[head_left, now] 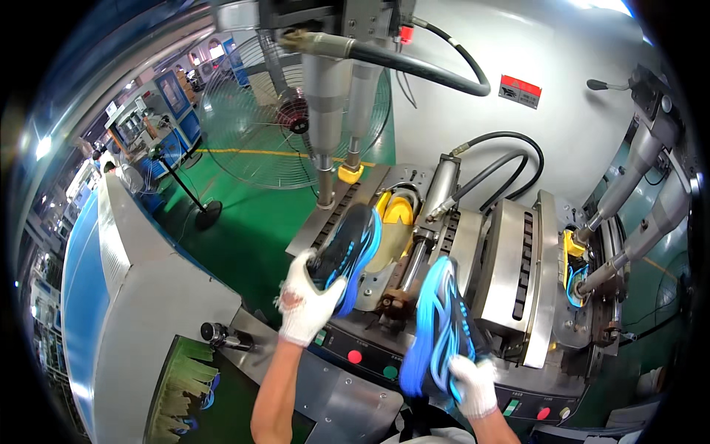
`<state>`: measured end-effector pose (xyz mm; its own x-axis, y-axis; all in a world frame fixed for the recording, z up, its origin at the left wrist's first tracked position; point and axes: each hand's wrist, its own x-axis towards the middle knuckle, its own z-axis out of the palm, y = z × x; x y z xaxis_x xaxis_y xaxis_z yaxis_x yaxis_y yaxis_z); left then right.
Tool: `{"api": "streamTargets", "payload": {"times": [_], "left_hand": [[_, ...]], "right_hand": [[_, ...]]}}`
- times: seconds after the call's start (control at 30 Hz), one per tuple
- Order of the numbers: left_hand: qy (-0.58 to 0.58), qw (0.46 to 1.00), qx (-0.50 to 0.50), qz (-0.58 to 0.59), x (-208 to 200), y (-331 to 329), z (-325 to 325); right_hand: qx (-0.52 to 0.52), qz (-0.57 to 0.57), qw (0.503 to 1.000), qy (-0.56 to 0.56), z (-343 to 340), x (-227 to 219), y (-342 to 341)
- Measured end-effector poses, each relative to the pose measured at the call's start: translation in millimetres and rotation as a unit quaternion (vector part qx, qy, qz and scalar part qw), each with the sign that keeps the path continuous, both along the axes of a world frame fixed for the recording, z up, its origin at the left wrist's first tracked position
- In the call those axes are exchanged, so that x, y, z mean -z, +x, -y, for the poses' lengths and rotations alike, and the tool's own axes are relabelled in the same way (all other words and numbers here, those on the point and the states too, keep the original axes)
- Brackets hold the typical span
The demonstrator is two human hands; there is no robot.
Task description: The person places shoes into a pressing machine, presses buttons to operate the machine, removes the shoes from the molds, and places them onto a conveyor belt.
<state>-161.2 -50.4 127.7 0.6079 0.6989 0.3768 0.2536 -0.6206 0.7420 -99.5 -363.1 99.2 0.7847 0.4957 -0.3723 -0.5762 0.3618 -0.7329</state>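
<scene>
White-gloved, the left hand [305, 302] grasps one blue-black shoe [349, 251] and the right hand [475, 386] the other shoe [438, 325], both by the near end, near the machine's front edge [375, 364], probably to keep far ends free.

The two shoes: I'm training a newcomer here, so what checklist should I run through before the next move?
1. Left-hand shoe held in left hand: ok.
2. Right-hand shoe held in right hand: ok.
3. Left glove clean: not ok, reddish-brown stain showing.
4. Yellow-ended bed beside left-hand shoe bare where visible: ok.
5. Both soles firmly attached: cannot tell.
6. Both hands off the left red button: ok.
</scene>
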Motion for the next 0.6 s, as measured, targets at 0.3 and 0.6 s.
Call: {"api": "streamTargets", "payload": {"times": [0.3, 0.6], "left_hand": [[-0.127, 0.958, -0.222, -0.132, 138, -284, 127], [-0.162, 0.836, -0.458, -0.254, 305, -377, 331]], "right_hand": [[-0.062, 0.123, 0.966, -0.218, -304, 67, 189], [-0.255, 0.606, 0.348, -0.668, -387, 144, 245]]}}
